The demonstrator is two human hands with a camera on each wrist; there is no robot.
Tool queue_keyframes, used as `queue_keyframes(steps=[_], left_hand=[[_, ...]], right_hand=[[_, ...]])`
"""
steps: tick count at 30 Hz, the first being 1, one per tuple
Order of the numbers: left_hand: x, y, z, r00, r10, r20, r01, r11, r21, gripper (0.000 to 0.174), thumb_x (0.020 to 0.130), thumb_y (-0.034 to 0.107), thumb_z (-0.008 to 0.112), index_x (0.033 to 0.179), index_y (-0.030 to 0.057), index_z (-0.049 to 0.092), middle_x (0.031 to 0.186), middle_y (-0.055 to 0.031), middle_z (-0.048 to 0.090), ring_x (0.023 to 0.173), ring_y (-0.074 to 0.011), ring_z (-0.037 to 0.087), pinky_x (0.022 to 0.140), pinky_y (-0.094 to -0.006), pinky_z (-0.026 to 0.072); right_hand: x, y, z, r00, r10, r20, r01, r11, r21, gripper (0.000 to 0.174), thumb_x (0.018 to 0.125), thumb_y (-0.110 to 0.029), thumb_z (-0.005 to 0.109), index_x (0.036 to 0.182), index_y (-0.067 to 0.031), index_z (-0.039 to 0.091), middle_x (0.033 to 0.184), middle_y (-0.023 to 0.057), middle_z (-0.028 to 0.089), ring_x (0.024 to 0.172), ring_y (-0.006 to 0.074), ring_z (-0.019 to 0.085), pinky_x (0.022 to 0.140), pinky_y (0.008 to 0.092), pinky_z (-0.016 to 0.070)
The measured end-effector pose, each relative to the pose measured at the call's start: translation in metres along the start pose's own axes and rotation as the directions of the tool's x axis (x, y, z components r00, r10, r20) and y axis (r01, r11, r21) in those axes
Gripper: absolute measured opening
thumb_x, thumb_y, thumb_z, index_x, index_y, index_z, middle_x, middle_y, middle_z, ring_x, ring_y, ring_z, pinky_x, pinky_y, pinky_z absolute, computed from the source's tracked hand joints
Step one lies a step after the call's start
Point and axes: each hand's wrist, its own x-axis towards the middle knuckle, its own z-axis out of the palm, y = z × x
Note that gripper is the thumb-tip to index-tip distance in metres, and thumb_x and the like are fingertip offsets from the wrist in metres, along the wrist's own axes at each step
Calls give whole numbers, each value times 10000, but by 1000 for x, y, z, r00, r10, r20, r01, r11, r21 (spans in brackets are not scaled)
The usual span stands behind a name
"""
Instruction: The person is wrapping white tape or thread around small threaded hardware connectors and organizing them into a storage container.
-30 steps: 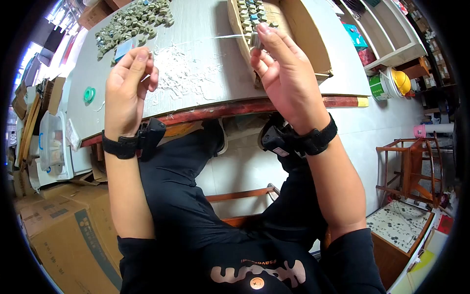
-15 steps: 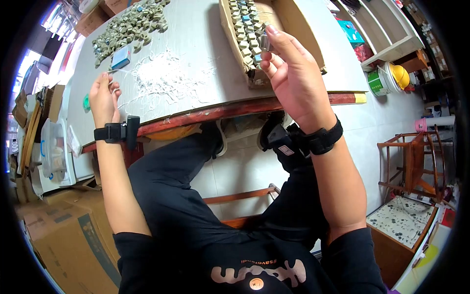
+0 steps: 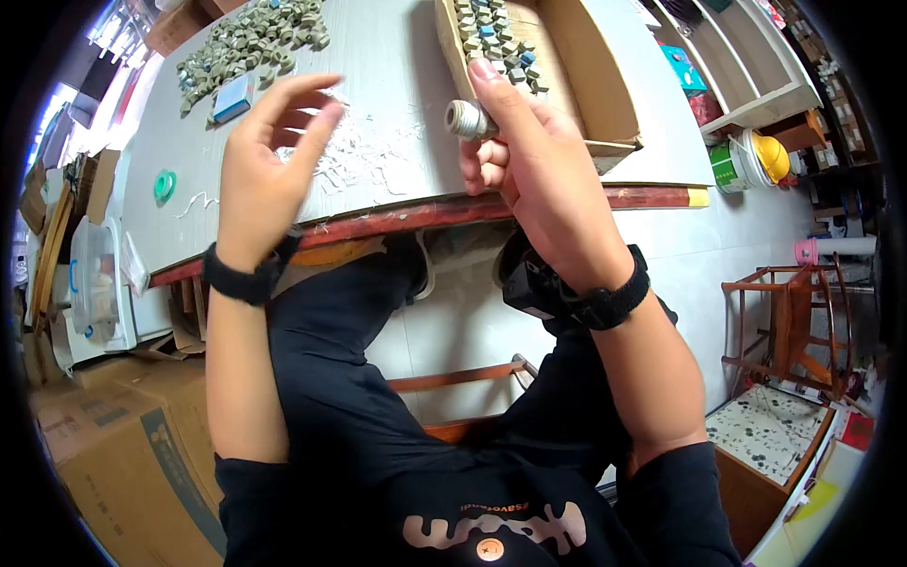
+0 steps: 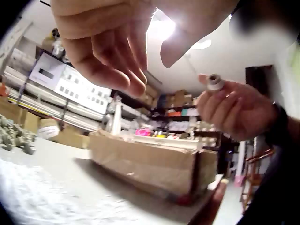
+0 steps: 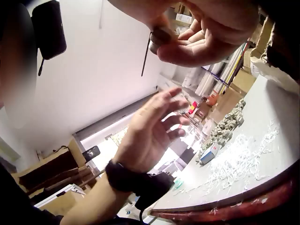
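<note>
right hand (image 3: 546, 165) pinching a threaded fitting (image 3: 468, 120) up over the counter (image 3: 387, 42), near that cardboard box (image 3: 590, 66), left hand (image 3: 260, 180) kinda spread from where I'm standing, white shreds (image 3: 373, 156) scattered nearby, green roll (image 3: 164, 185) lying further left

Fitting (image 3: 469, 120) partly hidden by right grip (image 3: 553, 175)

Black T-shirt (image 3: 378, 515): small orange line (image 3: 493, 506), apparently opening "#savo", remainder unclear; large pale lettering (image 3: 419, 534), stylised, undeciphered. Brown cardboard carton (image 3: 104, 472), lower left: dark printed band (image 3: 175, 458) and characters, illegible. White bucket (image 3: 756, 163): green label (image 3: 728, 168), print too small to read.
</note>
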Motion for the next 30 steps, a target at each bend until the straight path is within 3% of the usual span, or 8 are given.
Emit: queue_keyframes(steps=[3, 5, 8, 11, 17, 20, 26, 30], left_hand=[[-13, 39, 15, 994, 84, 74, -76, 990, -116, 293, 898, 75, 632, 1186, 23, 628, 1013, -84, 668, 872, -105, 615, 794, -247, 483], [-17, 52, 20, 989, 134, 68, -128, 988, -87, 259, 864, 26, 658, 1124, 22, 663, 995, -73, 675, 836, -95, 614, 749, -225, 478], [-17, 52, 25, 974, 223, 32, -221, 974, -53, 182, 829, -16, 687, 1007, 16, 701, 971, -59, 681, 816, -88, 608, 676, -196, 457], [-18, 60, 27, 980, 199, 14, -199, 980, -14, 136, 818, -19, 693, 949, 17, 708, 933, -57, 684, 790, -86, 605, 626, -196, 446], [-24, 65, 36, 963, 269, -24, -263, 954, 142, 131, 776, -44, 695, 889, 21, 698, 847, -45, 674, 674, -86, 589, 543, -196, 424], [-27, 70, 41, 972, 231, -46, -221, 962, 159, 128, 759, -53, 682, 864, 18, 670, 813, -34, 653, 620, -77, 564, 523, -194, 410], [-23, 70, 48, 961, 264, -84, -244, 950, 197, 118, 748, -51, 660, 820, 21, 601, 747, -1, 593, 578, -52, 511, 513, -198, 396], [-25, 70, 43, 984, 150, -98, -142, 986, 88, 107, 771, -48, 649, 837, 18, 598, 794, 6, 598, 611, -41, 522, 543, -189, 408]], right_hand=[[-2, 2, 3, 998, -66, -8, 65, 994, -83, 372, 921, -419, 628, 880, -51, 594, 740, -5, 593, 570, 51, 549, 516, 169, 434], [-6, -2, 8, 993, -117, -24, 113, 982, -149, 450, 898, -456, 647, 831, -15, 586, 637, 3, 573, 553, 39, 529, 514, 173, 424], [-8, -2, 10, 983, -178, -41, 166, 966, -196, 419, 883, -402, 688, 792, -8, 579, 645, 9, 588, 542, 42, 528, 496, 183, 422], [-10, 1, 13, 957, -274, -99, 241, 936, -256, 342, 898, -357, 684, 794, -55, 560, 662, -8, 576, 508, 21, 502, 469, 149, 397], [-10, 9, 10, 885, -455, -95, 352, 790, -502, 343, 859, -287, 744, 761, -60, 507, 638, 17, 607, 511, 4, 488, 446, 139, 374], [-11, 10, 9, 872, -483, -82, 371, 759, -535, 336, 859, -265, 746, 772, -51, 502, 631, 26, 607, 518, 7, 501, 450, 139, 389], [-15, 7, 7, 915, -396, -80, 322, 835, -447, 318, 871, -247, 733, 769, -54, 501, 644, 23, 603, 529, 18, 530, 462, 153, 423], [-15, 8, 6, 931, -351, -96, 314, 908, -277, 379, 839, -292, 752, 705, -15, 532, 594, 10, 557, 544, 49, 497, 489, 204, 405]])
